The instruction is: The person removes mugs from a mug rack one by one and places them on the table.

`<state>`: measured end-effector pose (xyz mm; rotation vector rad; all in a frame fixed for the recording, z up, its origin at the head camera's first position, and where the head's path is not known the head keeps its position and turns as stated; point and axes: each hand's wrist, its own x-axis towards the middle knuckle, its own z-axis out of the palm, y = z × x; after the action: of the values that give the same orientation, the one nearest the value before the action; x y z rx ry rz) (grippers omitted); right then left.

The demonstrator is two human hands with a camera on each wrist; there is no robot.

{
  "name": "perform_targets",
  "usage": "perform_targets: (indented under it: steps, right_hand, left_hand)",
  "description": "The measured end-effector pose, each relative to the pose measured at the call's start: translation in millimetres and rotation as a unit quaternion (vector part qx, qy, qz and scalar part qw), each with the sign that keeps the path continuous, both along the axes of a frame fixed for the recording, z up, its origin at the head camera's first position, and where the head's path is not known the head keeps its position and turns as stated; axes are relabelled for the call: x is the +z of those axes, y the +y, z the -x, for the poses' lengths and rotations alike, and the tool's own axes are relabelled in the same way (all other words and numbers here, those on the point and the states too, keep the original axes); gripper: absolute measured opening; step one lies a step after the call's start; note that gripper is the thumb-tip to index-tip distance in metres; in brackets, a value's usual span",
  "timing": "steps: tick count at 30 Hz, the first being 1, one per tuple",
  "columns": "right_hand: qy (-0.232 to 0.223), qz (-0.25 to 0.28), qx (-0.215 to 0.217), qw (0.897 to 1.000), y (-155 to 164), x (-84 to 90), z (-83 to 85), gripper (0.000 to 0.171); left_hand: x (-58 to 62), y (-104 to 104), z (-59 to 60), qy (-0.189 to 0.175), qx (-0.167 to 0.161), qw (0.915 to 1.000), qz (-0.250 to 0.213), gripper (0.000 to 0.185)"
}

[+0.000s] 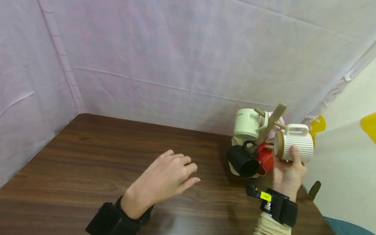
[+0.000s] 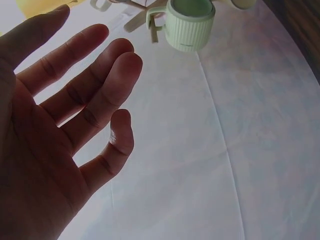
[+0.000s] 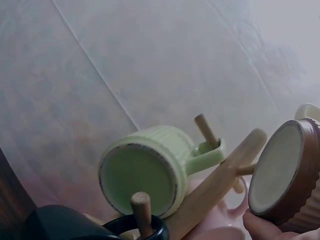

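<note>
A wooden mug tree (image 1: pixel 271 125) stands at the table's far right with a pale green ribbed mug (image 1: pixel 248 124), a black mug (image 1: pixel 245 160), a red mug (image 1: pixel 265 159) and a pink mug behind hung on its pegs. My right hand (image 1: pixel 289 171) grips a white ribbed mug (image 1: pixel 295 145) with a brown base, held on its side beside the tree. In the right wrist view that mug's base (image 3: pixel 285 172) sits next to a peg, near the green mug (image 3: pixel 150 170). My left hand (image 1: pixel 168 178) hovers over the brown table (image 1: pixel 73 169), fingers relaxed and spread (image 2: pixel 95 105), holding nothing.
Pale fabric walls (image 1: pixel 176 55) enclose the table at the back and left. The table's right edge lies just beyond the mug tree, with a white and yellow surface (image 1: pixel 352 147) past it. A dark object (image 1: pixel 314 189) sits at that edge.
</note>
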<state>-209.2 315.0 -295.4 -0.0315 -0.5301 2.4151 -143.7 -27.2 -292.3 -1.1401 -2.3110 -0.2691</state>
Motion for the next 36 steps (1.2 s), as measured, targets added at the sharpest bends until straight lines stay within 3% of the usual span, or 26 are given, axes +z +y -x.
perform_targets:
  steps: [20, 30, 36]
  right_hand:
    - [0.055, -0.093, -0.008, 0.994, -26.4, 12.3, -9.8, 0.053]
    - [0.082, -0.141, 0.013, 0.987, -41.6, 19.7, -10.7, 0.049]
    - [0.077, -0.183, 0.027, 0.98, -51.5, 15.4, -12.4, 0.046]
  left_hand:
    - [-0.6, -25.0, 12.5, -0.021, 0.032, 0.9985, -0.041, 0.017]
    - [5.4, -41.4, 21.1, -0.012, 0.043, 0.9955, -0.083, 0.014]
    - [0.9, -52.2, 22.2, -0.043, 0.053, 0.9911, -0.114, 0.01]
